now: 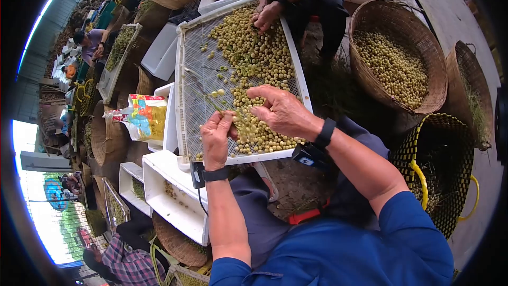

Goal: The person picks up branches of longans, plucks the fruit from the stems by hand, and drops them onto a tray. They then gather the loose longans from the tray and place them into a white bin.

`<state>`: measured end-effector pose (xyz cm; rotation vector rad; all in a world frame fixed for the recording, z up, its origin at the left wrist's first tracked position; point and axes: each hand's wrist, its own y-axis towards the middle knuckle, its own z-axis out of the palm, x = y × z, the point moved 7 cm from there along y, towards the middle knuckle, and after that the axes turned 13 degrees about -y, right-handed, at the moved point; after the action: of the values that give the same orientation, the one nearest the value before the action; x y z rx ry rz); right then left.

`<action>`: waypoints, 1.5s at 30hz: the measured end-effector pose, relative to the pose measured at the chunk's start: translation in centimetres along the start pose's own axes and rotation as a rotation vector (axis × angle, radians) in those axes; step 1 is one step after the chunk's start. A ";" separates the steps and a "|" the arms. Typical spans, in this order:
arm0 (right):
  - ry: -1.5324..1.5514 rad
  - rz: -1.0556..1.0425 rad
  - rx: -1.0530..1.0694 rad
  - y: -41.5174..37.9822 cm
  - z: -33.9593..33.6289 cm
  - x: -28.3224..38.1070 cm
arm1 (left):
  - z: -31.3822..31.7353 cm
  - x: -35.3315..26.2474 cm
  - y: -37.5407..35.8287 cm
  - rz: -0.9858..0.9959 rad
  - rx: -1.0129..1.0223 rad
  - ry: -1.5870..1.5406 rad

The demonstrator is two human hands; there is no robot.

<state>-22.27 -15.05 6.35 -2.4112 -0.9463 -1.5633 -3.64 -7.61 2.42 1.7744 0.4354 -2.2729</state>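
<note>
A thin stem (205, 95) with a few small round yellow-green fruits is pinched in my left hand (216, 136) above the mesh tray. My right hand (288, 112) hovers just right of it, thumb and forefinger apart, with nothing visible between them. Below both hands, loose yellow-green fruits (264, 63) cover the right side of the white-framed mesh tray (193, 116). Some blurred twigs or fruits lie between my hands and cannot be made out clearly.
Across the tray, another person's hands (266, 16) work over the fruits. A wicker basket (362, 61) of fruits stands right, near a black-and-yellow woven basket (413, 180). White foam boxes (164, 167) and a colourful plastic bag (145, 119) sit left. More people work farther left.
</note>
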 end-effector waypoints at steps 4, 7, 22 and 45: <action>0.008 0.091 0.070 0.6 3.4 -2.3 | 1.3 0.6 -0.4 -0.066 0.134 0.107; 0.122 0.152 0.047 0.8 4.1 -3.1 | 0.9 0.9 -0.1 -0.033 0.188 0.244; 0.464 0.313 0.155 2.1 5.1 -3.0 | 1.3 2.7 0.6 -0.212 0.233 0.026; 1.061 0.578 -0.217 1.4 -0.6 -6.8 | 0.9 2.8 0.1 -0.193 0.207 0.165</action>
<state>-23.85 -19.37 1.12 -1.3102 0.1134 -2.2564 -5.16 -8.03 -0.13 2.1166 0.4309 -2.3842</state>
